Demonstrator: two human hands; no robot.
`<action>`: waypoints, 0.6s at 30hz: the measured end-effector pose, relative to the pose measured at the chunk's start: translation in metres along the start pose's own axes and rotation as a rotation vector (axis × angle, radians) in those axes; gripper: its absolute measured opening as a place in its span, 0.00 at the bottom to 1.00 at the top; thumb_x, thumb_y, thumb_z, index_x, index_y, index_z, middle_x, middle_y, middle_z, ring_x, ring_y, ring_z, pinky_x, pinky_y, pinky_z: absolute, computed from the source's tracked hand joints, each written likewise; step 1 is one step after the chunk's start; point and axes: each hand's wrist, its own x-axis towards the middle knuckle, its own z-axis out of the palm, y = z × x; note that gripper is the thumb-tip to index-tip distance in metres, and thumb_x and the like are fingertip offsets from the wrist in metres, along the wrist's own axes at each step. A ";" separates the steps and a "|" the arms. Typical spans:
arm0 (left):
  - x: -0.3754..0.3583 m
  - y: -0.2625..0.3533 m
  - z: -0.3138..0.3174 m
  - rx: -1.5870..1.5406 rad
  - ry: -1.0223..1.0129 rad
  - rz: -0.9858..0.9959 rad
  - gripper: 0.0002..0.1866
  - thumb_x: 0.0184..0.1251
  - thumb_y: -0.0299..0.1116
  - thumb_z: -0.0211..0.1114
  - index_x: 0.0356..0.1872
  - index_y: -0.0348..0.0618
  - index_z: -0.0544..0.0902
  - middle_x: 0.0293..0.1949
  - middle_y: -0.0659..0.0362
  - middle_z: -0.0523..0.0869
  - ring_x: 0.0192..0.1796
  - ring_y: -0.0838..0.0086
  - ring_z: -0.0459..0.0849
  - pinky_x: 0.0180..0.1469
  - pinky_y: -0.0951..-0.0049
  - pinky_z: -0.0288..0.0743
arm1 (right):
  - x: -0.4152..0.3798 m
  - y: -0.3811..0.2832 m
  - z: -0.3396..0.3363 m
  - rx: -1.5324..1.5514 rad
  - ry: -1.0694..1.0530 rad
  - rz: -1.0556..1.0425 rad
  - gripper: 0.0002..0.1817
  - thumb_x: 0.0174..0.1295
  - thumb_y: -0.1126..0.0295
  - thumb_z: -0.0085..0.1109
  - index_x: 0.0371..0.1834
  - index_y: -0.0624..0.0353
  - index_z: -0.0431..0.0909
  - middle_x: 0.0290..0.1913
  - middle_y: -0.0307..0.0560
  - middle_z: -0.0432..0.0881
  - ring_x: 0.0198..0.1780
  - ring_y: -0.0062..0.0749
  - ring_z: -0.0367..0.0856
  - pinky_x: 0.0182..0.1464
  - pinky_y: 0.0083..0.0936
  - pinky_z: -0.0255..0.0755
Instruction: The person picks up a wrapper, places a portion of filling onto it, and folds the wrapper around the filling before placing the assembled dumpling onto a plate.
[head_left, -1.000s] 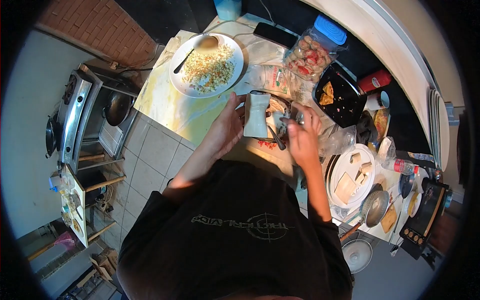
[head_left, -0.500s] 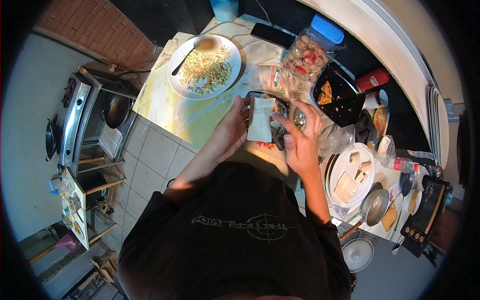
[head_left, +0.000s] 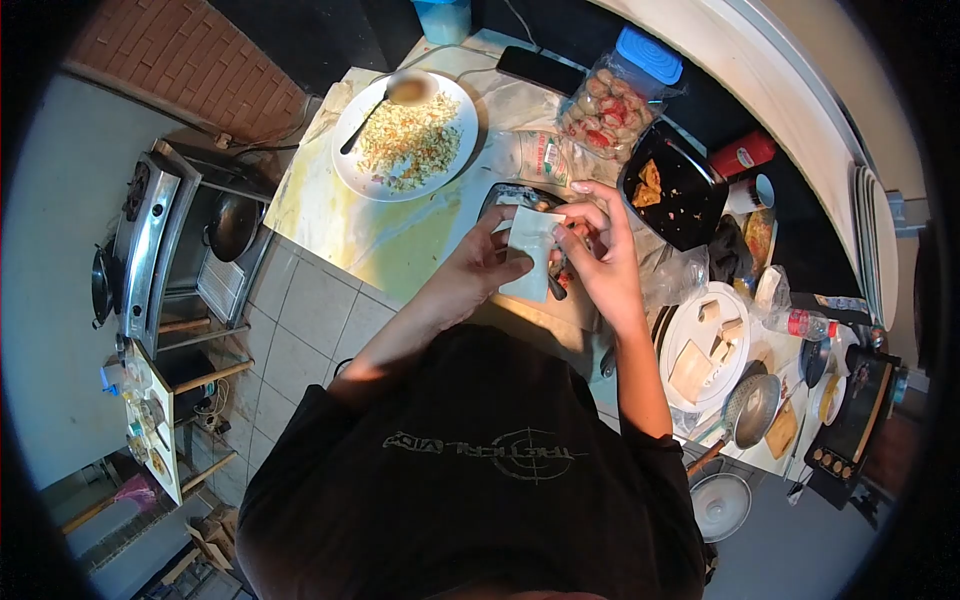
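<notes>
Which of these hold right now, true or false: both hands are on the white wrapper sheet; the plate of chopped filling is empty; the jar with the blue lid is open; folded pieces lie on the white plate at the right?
1. Both hands are on the white wrapper sheet. True: the left hand holds its left edge and the right hand pinches its upper right corner.
2. The plate of chopped filling is empty. False: it is covered with chopped filling, and a spoon rests on it.
3. The jar with the blue lid is open. False: the lid sits on it.
4. Folded pieces lie on the white plate at the right. True: several pale pieces lie there.
</notes>
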 end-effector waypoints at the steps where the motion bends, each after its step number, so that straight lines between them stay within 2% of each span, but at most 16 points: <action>1: 0.000 0.000 0.000 0.000 0.001 0.002 0.30 0.65 0.15 0.59 0.67 0.41 0.63 0.55 0.55 0.77 0.59 0.72 0.77 0.63 0.69 0.73 | 0.001 0.000 -0.002 -0.006 -0.021 0.012 0.26 0.61 0.86 0.58 0.62 0.61 0.64 0.42 0.42 0.78 0.39 0.18 0.74 0.42 0.17 0.77; 4: -0.002 0.002 0.002 -0.014 0.024 -0.044 0.30 0.64 0.14 0.59 0.66 0.41 0.64 0.55 0.54 0.76 0.58 0.72 0.78 0.62 0.70 0.74 | 0.001 -0.003 0.000 -0.005 -0.042 0.011 0.25 0.61 0.87 0.57 0.61 0.60 0.65 0.42 0.41 0.79 0.39 0.18 0.74 0.42 0.18 0.78; 6: -0.004 0.008 0.006 -0.168 0.022 -0.066 0.29 0.63 0.14 0.60 0.65 0.43 0.65 0.51 0.56 0.76 0.52 0.77 0.79 0.55 0.76 0.76 | -0.002 -0.005 0.001 0.001 -0.037 -0.002 0.25 0.61 0.87 0.56 0.61 0.60 0.66 0.42 0.41 0.81 0.39 0.17 0.74 0.43 0.18 0.78; 7: -0.005 0.010 0.006 -0.169 0.023 -0.068 0.29 0.63 0.14 0.60 0.65 0.43 0.65 0.51 0.56 0.76 0.52 0.77 0.79 0.55 0.76 0.76 | -0.004 -0.006 0.001 -0.100 -0.039 -0.069 0.24 0.60 0.87 0.57 0.60 0.60 0.68 0.42 0.42 0.82 0.40 0.19 0.76 0.44 0.19 0.77; 9: -0.008 0.015 0.003 -0.185 -0.005 -0.081 0.27 0.62 0.14 0.61 0.61 0.46 0.67 0.46 0.59 0.75 0.45 0.81 0.78 0.46 0.83 0.76 | -0.008 -0.006 0.000 -0.201 -0.040 -0.137 0.23 0.59 0.87 0.58 0.58 0.61 0.71 0.42 0.44 0.83 0.42 0.21 0.77 0.45 0.21 0.77; 11: -0.009 0.023 0.006 -0.207 0.005 -0.099 0.26 0.62 0.14 0.61 0.59 0.46 0.68 0.45 0.59 0.75 0.42 0.83 0.77 0.43 0.84 0.75 | -0.010 -0.006 -0.003 -0.398 -0.043 -0.271 0.20 0.56 0.86 0.61 0.53 0.61 0.76 0.43 0.48 0.84 0.45 0.32 0.81 0.48 0.28 0.76; 12: -0.009 0.025 0.008 -0.229 0.013 -0.116 0.24 0.62 0.14 0.62 0.57 0.47 0.69 0.43 0.60 0.74 0.40 0.84 0.76 0.41 0.86 0.74 | -0.010 -0.007 -0.004 -0.399 -0.040 -0.271 0.20 0.56 0.86 0.61 0.53 0.61 0.76 0.43 0.48 0.84 0.45 0.32 0.81 0.48 0.28 0.76; 14: -0.007 0.020 0.006 -0.244 0.021 -0.101 0.23 0.63 0.14 0.62 0.56 0.47 0.69 0.43 0.60 0.74 0.40 0.84 0.77 0.40 0.86 0.74 | -0.010 -0.011 -0.005 -0.496 -0.093 -0.463 0.18 0.55 0.83 0.62 0.51 0.62 0.79 0.43 0.51 0.83 0.47 0.46 0.80 0.51 0.34 0.75; 16: -0.005 0.012 0.001 -0.260 0.030 -0.085 0.22 0.63 0.15 0.62 0.55 0.47 0.69 0.43 0.60 0.75 0.41 0.83 0.78 0.39 0.86 0.74 | -0.011 -0.017 -0.005 -0.535 -0.121 -0.485 0.18 0.55 0.82 0.62 0.51 0.62 0.79 0.43 0.52 0.83 0.48 0.48 0.80 0.51 0.35 0.75; 18: -0.005 0.007 -0.005 -0.231 -0.037 -0.064 0.16 0.68 0.19 0.59 0.53 0.45 0.69 0.44 0.59 0.76 0.44 0.81 0.80 0.43 0.82 0.79 | -0.013 -0.019 -0.007 -0.575 -0.150 -0.507 0.18 0.55 0.81 0.61 0.51 0.62 0.80 0.43 0.53 0.83 0.49 0.51 0.79 0.52 0.36 0.75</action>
